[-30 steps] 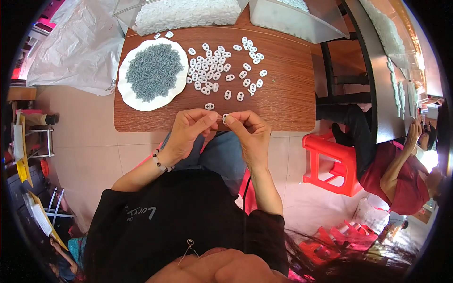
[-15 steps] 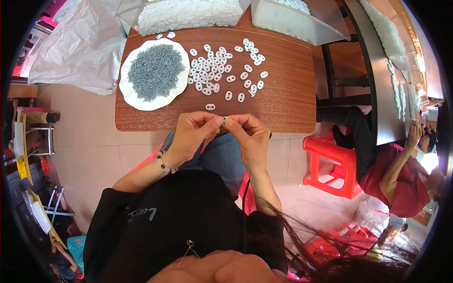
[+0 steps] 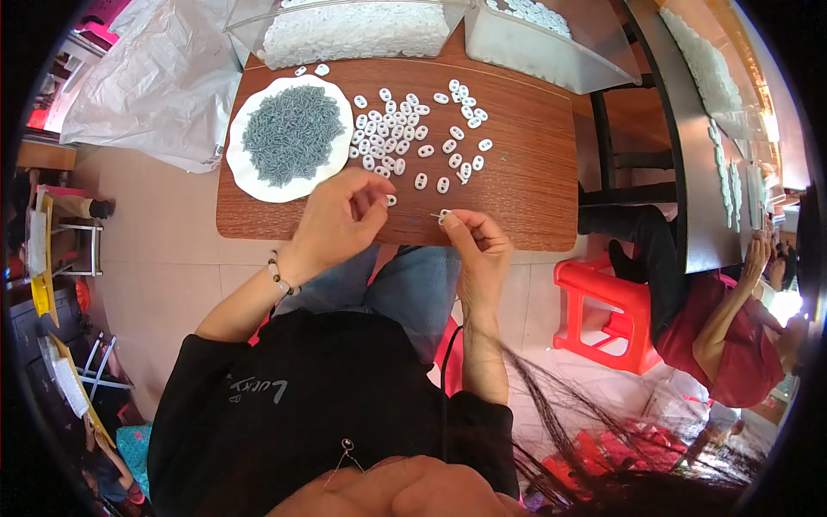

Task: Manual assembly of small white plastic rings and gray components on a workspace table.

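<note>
Pinched between thumb and forefinger, a small white oval piece with two holes [image 3: 444, 217] is in my right hand [image 3: 481, 241], just over the table's near edge. A thin pin-like bit sticks out from its left side. My left hand [image 3: 338, 214] hovers near the plate's lower right rim, fingers curled, thumb and forefinger a little apart. Its fingertips partly cover another white two-hole piece [image 3: 391, 200] on the table; whether they touch it I cannot tell. Many like white pieces [image 3: 396, 129] lie loose beyond. A scalloped white plate [image 3: 245, 179] holds a heap of small grey-blue rod-shaped pieces [image 3: 293, 133].
Two clear bins of white pieces, a left bin [image 3: 353, 39] and a right bin [image 3: 551, 60], stand along the table's [image 3: 525, 189] far edge. A white plastic sack [image 3: 155, 95] hangs at left. Right are a red stool [image 3: 603, 314] and a seated person [image 3: 724, 336] at another table.
My hands have parted. The left has left the white piece and moved up and left; the right keeps it and has shifted right. The view has shifted slightly.
</note>
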{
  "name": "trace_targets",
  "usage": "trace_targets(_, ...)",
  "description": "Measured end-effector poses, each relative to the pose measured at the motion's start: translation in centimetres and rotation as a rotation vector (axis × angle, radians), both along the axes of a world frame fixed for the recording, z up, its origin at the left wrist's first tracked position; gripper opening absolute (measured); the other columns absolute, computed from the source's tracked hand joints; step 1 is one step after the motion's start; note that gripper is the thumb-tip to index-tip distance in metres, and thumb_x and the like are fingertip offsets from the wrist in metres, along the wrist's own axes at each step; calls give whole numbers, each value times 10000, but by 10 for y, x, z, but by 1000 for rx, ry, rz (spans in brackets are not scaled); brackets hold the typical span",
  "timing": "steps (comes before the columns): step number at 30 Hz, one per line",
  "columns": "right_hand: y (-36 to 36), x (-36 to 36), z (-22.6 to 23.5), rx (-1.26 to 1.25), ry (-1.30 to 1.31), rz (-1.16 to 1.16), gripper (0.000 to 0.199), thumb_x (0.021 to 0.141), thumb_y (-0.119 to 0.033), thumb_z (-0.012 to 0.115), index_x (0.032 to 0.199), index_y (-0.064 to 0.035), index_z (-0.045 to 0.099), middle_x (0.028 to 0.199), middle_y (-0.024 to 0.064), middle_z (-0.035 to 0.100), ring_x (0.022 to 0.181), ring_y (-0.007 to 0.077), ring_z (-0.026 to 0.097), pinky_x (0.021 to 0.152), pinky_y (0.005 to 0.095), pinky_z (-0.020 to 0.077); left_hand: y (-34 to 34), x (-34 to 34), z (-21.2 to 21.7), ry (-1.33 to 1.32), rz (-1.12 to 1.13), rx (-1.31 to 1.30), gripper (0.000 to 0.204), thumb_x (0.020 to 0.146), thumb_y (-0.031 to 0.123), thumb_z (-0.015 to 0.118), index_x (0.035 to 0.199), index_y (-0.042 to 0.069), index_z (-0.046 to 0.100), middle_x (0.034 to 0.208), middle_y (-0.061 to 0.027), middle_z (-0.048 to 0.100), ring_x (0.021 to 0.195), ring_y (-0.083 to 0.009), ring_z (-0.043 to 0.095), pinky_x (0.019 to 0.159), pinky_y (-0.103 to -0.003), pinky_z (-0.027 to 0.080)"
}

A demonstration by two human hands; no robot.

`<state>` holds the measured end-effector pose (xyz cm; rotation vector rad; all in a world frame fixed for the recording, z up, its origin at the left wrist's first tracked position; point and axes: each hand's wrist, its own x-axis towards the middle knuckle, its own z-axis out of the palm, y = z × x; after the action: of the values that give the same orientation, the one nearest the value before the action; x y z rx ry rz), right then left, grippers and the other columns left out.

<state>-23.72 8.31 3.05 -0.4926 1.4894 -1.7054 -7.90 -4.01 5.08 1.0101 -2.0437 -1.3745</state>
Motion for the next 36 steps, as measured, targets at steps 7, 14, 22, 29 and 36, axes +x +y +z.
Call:
trace_targets(7, 7, -9, 0, -73, 21, -65, 91, 851, -24, 686, 931, 16, 675, 853, 38, 681, 763, 76, 605, 721, 199, 458, -42, -16, 0, -202, -224, -473, 194, 810, 40, 587, 997, 24, 639, 928, -147, 590, 714, -307, 583, 665, -381, 477)
trace_targets(14, 9, -10, -3, -102, -5, -62, 93, 854, -15, 679, 941, 19, 672, 860, 36, 676, 782, 75, 603, 735, 200, 458, -52, -23, -1, -236, -358, -678, 160, 801, 100, 628, 946, 32, 629, 922, -136, 570, 937, -314, 569, 782, -408, 479)
trace_targets(22, 9, -12, -5, -86, -23, -67, 98, 856, -20, 679, 947, 16, 671, 861, 38, 676, 785, 77, 605, 738, 199, 459, -27, -4, -2, -395, -407, -553, 157, 806, 106, 647, 946, 38, 624, 902, -116, 571, 920, -307, 571, 756, -409, 478)
trace_targets(29, 6, -8, -4, -91, -31, -53, 103, 857, -38, 683, 949, 8, 673, 849, 29, 674, 767, 69, 596, 697, 188, 437, -21, -3, -15, -225, -304, -419, 164, 827, 108, 670, 974, 49, 629, 864, -106, 586, 779, -251, 593, 664, -345, 486)
trace_targets(36, 5, -3, -4, -57, -60, -28, 113, 855, -62, 691, 948, 0, 675, 837, 21, 670, 744, 58, 580, 664, 183, 413, -3, 2, 8, -49, -158, 2, 145, 838, 43, 684, 970, 2, 640, 828, -31, 608, 702, -76, 547, 625, -214, 445)
